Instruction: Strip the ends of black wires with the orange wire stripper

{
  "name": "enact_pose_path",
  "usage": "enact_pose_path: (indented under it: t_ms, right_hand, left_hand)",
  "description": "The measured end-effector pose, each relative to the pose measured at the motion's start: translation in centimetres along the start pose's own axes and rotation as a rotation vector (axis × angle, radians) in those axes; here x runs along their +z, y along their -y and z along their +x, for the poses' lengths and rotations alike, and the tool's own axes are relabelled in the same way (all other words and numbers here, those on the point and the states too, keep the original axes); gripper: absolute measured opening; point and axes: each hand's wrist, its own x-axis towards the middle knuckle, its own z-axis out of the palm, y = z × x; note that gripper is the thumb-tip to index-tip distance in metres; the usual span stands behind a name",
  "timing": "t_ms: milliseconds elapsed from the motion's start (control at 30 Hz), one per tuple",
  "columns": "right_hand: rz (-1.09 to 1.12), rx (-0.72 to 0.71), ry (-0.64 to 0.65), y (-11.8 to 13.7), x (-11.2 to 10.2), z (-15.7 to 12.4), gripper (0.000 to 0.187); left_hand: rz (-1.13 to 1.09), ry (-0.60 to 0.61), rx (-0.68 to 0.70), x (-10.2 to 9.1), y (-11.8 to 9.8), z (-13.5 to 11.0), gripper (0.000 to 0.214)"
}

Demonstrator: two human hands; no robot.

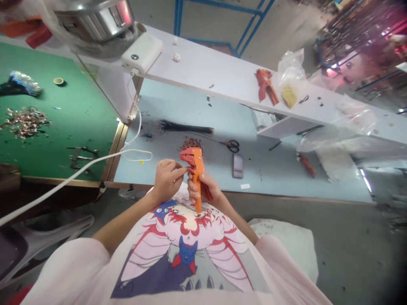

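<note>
An orange and red wire stripper stands upright near the table's front edge, its jaws pointing left. My right hand is wrapped round its handles. Beside the jaws, my left hand is closed in a pinch, thumb and forefinger touching the tool's red part; whatever lies between the fingertips is too small to make out. Just beyond the tool lies a pile of short wire scraps. Farther off is a bundle of black wires with bare copper-coloured ends.
Black-handled scissors and a small dark-edged rectangular object lie to the right. A white cable crosses on the left from a white box. Another red stripper rests on the raised shelf.
</note>
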Motion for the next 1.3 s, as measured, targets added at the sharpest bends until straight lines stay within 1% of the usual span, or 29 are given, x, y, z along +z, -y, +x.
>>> enact_pose_path:
  t_ms: [467, 633, 800, 900, 1000, 1100, 1167, 1233, 1300]
  right_hand:
    - [-0.001, 0.019, 0.013, 0.2, -0.2, 0.1, 0.027]
    - [-0.034, 0.013, -0.032, 0.1, -0.4, 0.3, 0.027]
    - [0.004, 0.038, -0.099, -0.2, -1.5, 0.7, 0.024]
    - [0.052, 0.053, -0.173, -0.2, -2.8, 1.4, 0.022]
    - [0.111, 0.059, -0.273, -0.1, -4.7, 2.9, 0.022]
    - [0.168, 0.048, -0.399, 0.1, -7.2, 4.6, 0.026]
    - [0.183, 0.035, -0.445, 0.0, -8.9, 5.6, 0.027]
    - [0.187, -0.001, -0.480, -0.1, -10.2, 5.9, 0.027]
    - [0.185, -0.049, -0.561, -0.5, -11.4, 5.6, 0.026]
  left_hand:
    - [0.009, 0.015, 0.009, 0.3, 0.2, 0.2, 0.020]
    - [0.009, 0.016, 0.008, 0.4, 0.3, 0.3, 0.019]
    - [0.062, 0.088, -0.055, 1.4, 0.8, 0.3, 0.020]
    - [0.078, 0.154, -0.124, 2.8, 1.9, 0.3, 0.021]
    - [0.056, 0.253, -0.236, 5.1, 3.5, 0.5, 0.024]
    - [0.032, 0.409, -0.451, 7.7, 5.5, 0.8, 0.026]
    - [0.018, 0.501, -0.586, 9.3, 7.1, 0.6, 0.026]
    - [0.006, 0.555, -0.678, 10.4, 8.8, 0.0, 0.024]
    - [-0.018, 0.613, -0.768, 10.9, 10.6, -1.1, 0.019]
